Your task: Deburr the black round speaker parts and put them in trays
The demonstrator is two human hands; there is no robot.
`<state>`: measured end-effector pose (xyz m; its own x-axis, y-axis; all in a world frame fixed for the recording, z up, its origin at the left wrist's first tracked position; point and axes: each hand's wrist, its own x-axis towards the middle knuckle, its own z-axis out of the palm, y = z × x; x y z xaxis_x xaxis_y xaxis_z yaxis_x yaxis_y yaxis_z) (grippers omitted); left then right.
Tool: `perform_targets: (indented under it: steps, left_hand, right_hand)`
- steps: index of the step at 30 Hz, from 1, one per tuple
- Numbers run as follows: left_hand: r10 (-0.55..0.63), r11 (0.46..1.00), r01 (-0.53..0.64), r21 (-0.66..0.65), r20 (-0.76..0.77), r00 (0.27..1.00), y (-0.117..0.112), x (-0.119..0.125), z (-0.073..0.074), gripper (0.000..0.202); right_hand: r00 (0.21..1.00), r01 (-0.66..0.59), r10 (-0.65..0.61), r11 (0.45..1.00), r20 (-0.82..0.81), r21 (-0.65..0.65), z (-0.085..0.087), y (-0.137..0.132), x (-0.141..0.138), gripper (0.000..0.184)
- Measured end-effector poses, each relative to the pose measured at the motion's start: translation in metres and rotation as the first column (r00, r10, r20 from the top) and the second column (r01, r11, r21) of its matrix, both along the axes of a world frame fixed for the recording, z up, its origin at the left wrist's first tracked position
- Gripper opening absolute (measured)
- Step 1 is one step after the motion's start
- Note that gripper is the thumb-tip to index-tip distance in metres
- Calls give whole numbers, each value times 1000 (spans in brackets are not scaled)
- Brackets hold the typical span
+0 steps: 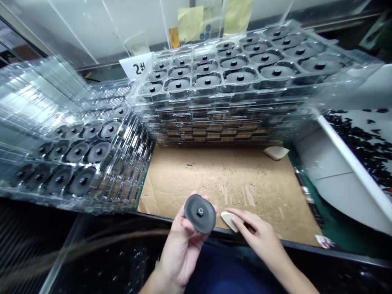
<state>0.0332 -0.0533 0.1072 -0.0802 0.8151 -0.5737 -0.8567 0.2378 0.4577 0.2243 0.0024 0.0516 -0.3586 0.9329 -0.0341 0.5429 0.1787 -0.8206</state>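
Note:
My left hand (183, 249) grips a dark grey rounded disc part (196, 222) with a small raised stud at its centre, its studded face turned up toward me. Just to the right, my right hand (260, 234) pinches a cream-coloured wedge pad (228, 220) between thumb and fingers. The pad is close to the disc, with a small gap between them. Both hands are over the near edge of a brown cardboard sheet (214, 171). A second cream wedge pad (276, 152) lies at the far right corner of the cardboard.
Stacked clear plastic trays (220, 106) holding similar discs rise behind the cardboard, with a "2#" card (136, 65). More filled trays (79, 163) stand at left. At right, a white bin (339, 171) contains many small black pieces (361, 143).

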Motion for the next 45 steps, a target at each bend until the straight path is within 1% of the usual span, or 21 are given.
perform_targets:
  steps: [2,4,6,7,9,11,13,14,17,20,23,25,27,29,31,33,35,37,40,42,45]
  left_hand:
    - [-27,1000,27,-12,-23,999,1,3,2,64]
    - [-42,999,40,-26,-59,997,1,8,3,65]
    - [-64,998,64,-6,-78,995,-1,11,5,62]
    - [-82,997,83,6,-71,994,-2,12,5,59]
    - [-112,993,113,18,-46,993,-5,9,5,52]
    - [-100,995,101,5,-54,993,-5,6,6,47]
    - [-82,997,81,-12,-85,993,-4,5,7,47]
    - [-92,996,92,-7,-90,992,-4,6,8,46]
    - [-166,986,166,5,-35,986,-3,9,14,39]
    - [-195,980,194,41,24,980,-4,5,20,51]
    - [-218,975,217,42,42,975,-6,0,23,59]
    - [-229,973,229,12,67,971,-8,0,23,57]
    - [-245,969,245,17,109,963,-8,3,24,56]
    - [-269,963,264,51,116,956,-9,5,25,49]
    - [-299,953,291,84,121,946,-9,5,25,46]
    - [-332,942,317,114,150,931,-9,2,23,51]
    - [-357,932,335,140,187,915,-10,-3,20,60]
    - [-379,923,354,151,198,904,-11,-6,17,62]
    - [-389,920,365,146,207,898,-11,-6,15,62]
    - [-392,918,369,142,212,895,-9,-4,16,61]
    - [-403,914,380,140,207,892,-7,4,19,58]
  right_hand:
    - [1000,31,-31,1000,-4,2,13,-2,-2,23]
    - [992,117,-114,991,-50,58,41,-2,-13,24]
    - [977,181,-152,962,-150,205,73,-3,-29,27]
    - [975,159,-99,937,-199,311,87,-4,-37,28]
    - [972,5,102,894,-214,449,106,-6,-51,29]
    - [946,-192,281,887,-160,419,113,-7,-58,28]
    - [931,-307,350,906,-106,292,113,-6,-61,27]
    - [939,-298,331,916,-89,267,112,-5,-62,26]
    - [972,-160,213,911,-103,380,110,-5,-62,28]
    - [938,-242,321,877,-130,416,111,-7,-51,27]
    - [936,-338,351,904,0,263,114,-8,-33,25]
    - [952,-304,275,905,137,298,117,-4,-28,29]
    - [937,-348,308,827,163,442,119,4,-31,31]
    - [898,-409,433,757,77,510,117,14,-36,32]
    - [908,-359,419,802,-20,477,109,23,-38,29]
    - [967,-214,248,905,-50,367,93,25,-33,27]
    - [993,-86,101,974,-62,211,71,19,-24,25]
    - [993,-25,28,999,-111,26,48,6,-14,23]
    - [988,4,-27,989,-152,-151,26,-12,-2,23]
    - [990,56,-75,985,-116,-161,26,-16,5,23]
    - [988,144,-143,990,-61,10,53,-14,5,20]
